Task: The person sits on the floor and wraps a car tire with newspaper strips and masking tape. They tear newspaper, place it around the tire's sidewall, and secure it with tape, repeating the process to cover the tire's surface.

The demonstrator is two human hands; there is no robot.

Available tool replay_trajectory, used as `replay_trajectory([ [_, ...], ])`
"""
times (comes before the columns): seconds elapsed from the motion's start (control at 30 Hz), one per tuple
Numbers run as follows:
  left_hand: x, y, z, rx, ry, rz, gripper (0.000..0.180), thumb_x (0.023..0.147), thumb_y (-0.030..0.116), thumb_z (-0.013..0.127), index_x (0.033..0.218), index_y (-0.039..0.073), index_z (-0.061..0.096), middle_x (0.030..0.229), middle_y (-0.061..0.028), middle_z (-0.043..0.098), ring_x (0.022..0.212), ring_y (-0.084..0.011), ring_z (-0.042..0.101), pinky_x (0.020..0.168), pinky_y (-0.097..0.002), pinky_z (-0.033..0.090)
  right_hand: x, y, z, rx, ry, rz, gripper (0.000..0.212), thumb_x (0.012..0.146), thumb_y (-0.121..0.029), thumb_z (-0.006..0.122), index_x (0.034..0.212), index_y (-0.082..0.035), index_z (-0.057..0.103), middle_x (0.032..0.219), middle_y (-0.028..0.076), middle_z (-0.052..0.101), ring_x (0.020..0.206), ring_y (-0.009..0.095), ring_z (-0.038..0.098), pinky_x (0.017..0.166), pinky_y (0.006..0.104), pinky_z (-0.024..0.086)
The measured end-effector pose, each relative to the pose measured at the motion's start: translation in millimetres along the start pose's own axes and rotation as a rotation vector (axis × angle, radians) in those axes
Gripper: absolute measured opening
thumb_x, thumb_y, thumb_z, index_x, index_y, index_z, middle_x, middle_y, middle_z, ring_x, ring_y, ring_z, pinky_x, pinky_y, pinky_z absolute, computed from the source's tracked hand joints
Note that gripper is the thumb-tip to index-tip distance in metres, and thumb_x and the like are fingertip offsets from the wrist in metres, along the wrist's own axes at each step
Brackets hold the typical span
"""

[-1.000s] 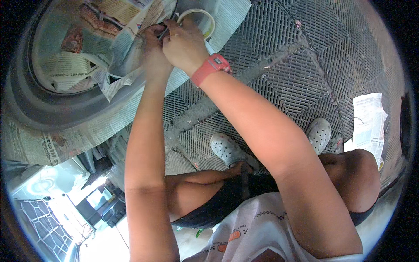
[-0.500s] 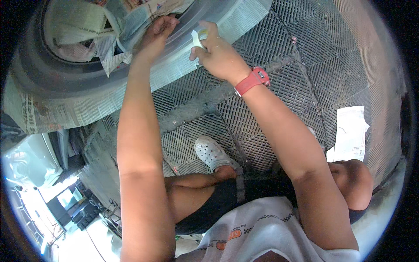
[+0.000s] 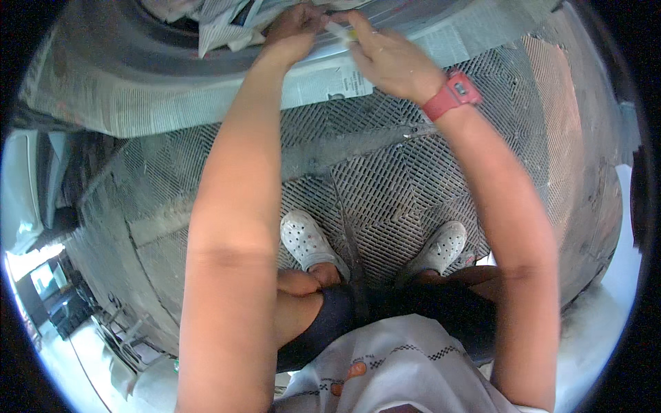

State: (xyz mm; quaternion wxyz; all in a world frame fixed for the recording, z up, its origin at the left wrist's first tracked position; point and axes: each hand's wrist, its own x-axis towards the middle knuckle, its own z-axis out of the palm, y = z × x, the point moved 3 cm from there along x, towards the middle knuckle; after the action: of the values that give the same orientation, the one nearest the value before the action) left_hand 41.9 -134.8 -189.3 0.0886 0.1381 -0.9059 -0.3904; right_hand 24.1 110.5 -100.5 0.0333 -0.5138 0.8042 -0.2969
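My right hand (image 3: pixel 396 62) grips a roll of pale tape (image 3: pixel 339 32), blurred by motion, between thumb and fingers. Close beside it, my left hand (image 3: pixel 297 31) is closed with its fingertips drawn together near the tape. Whatever those fingertips pinch is too blurred to make out. Both hands are over a curved grey panel (image 3: pixel 158 69), which looks like vehicle bodywork. Newspaper (image 3: pixel 323 86) runs along the panel's near edge. More crumpled newspaper (image 3: pixel 231 24) fills the opening at the top, left of my left hand.
Dark ribbed mats (image 3: pixel 385 186) cover the floor. My feet, in white clogs (image 3: pixel 303 237), stand on them close behind the panel. At the far left is a pale vehicle (image 3: pixel 24 186), with metal frames (image 3: pixel 124 330) lower down.
Both hands have come together and reached farther over the panel. The view has shifted, with the left hand now more to the right. My left fingers are close to the tape roll.
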Motion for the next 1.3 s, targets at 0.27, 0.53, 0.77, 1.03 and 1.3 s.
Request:
replay_trajectory([
  [0.27, -19, 26, 42, -0.025, 0.658, 0.171, 0.02, 0.086, 0.023, 0.087, 0.101, 0.012, 0.077, 0.103, -0.0102, 0.08, 0.1, -0.0338, 0.076, 0.094, -0.0446, 0.058, 22, 13, -17, -0.833, -0.123, -0.258, 0.025, 0.096, -0.014, 0.06, 0.117, -0.005, 0.072, 0.088, 0.018, 0.079, 0.083, 0.035, 0.08, 0.072, 0.0493, 0.063],
  [0.53, -23, 37, 57, -0.016, 0.66, 0.04, 0.013, 0.083, 0.021, 0.088, 0.093, 0.017, 0.08, 0.1, -0.012, 0.08, 0.098, -0.0355, 0.076, 0.093, -0.0446, 0.059, 23, 39, -4, -0.879, -0.113, -0.266, 0.017, 0.093, -0.015, 0.062, 0.096, -0.006, 0.076, 0.085, 0.016, 0.079, 0.081, 0.033, 0.08, 0.071, 0.045, 0.063],
  [0.77, -25, 33, 56, 0.137, 0.697, 0.118, 0.012, 0.083, 0.019, 0.084, 0.094, 0.018, 0.08, 0.1, -0.0101, 0.079, 0.099, -0.0352, 0.075, 0.095, -0.0468, 0.059, 34, 44, 0, -0.906, 0.018, -0.272, 0.021, 0.092, -0.019, 0.061, 0.098, -0.005, 0.075, 0.087, 0.017, 0.076, 0.085, 0.033, 0.076, 0.078, 0.0496, 0.058],
  [1.03, -15, 58, 52, 0.204, 0.758, 0.018, 0.008, 0.089, 0.017, 0.073, 0.094, 0.011, 0.073, 0.095, -0.016, 0.076, 0.093, -0.0398, 0.072, 0.088, -0.0518, 0.056, 38, 53, -5, -0.82, 0.152, -0.291, 0.023, 0.095, -0.017, 0.054, 0.093, -0.004, 0.072, 0.089, 0.016, 0.073, 0.087, 0.033, 0.073, 0.083, 0.0478, 0.055],
  [1.3, -17, 48, 49, 0.157, 0.571, 0.032, 0.011, 0.092, 0.018, 0.075, 0.096, 0.009, 0.07, 0.094, -0.0142, 0.075, 0.093, -0.0389, 0.072, 0.087, -0.0508, 0.055, 27, 53, -9, -0.799, -0.068, -0.287, 0.023, 0.094, -0.018, 0.056, 0.085, -0.005, 0.072, 0.075, 0.015, 0.072, 0.074, 0.032, 0.073, 0.07, 0.0481, 0.055],
])
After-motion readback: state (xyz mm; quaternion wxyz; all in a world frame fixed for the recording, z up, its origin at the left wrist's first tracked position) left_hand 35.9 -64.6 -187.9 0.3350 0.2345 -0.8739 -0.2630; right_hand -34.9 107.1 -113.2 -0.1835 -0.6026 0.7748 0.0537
